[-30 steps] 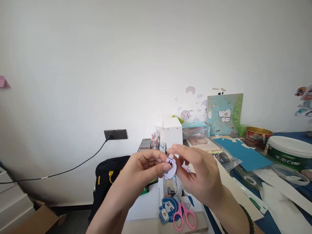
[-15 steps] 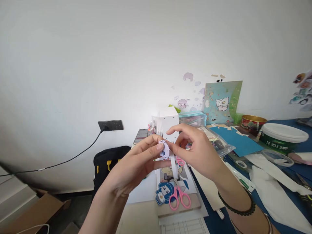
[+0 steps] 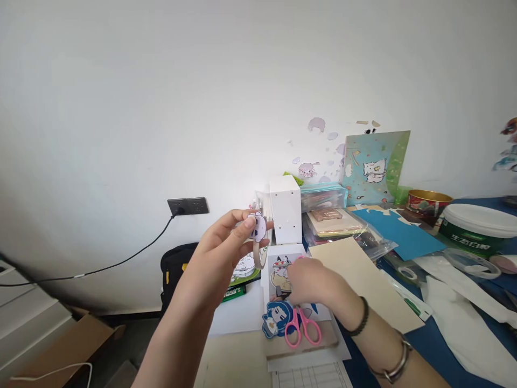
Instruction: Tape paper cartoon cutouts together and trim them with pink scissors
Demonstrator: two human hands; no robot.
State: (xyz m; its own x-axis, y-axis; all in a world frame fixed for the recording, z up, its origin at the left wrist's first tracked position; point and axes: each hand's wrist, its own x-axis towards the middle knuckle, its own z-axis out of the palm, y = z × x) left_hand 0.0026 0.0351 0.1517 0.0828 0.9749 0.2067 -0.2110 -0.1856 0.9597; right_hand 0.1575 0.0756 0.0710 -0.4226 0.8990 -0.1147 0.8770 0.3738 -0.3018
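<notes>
My left hand (image 3: 226,240) is raised over the desk, pinching a small pale lilac paper cutout (image 3: 257,227) with dark markings between thumb and fingers. A narrow whitish ring (image 3: 260,254), perhaps a tape roll or a curled strip, hangs just below the cutout at the same fingers. Lower down, my right hand (image 3: 313,280) reaches over a picture sheet (image 3: 277,269); its fingertips are hidden behind the hand, near a bit of pink. Pink-handled scissors (image 3: 302,326) lie below it, beside a blue-haired character cutout (image 3: 278,319).
A white box (image 3: 286,210) stands behind the hands. To the right are a cream sheet (image 3: 355,275), blue paper (image 3: 396,229), a green tub with a white lid (image 3: 476,231) and a red tin (image 3: 428,203). A black bag (image 3: 177,264) is at the left, below a wall socket (image 3: 188,206).
My right hand has left the cutout and moved down to the picture sheet. My left hand still holds the cutout, slightly higher and further left, with the whitish ring hanging under it.
</notes>
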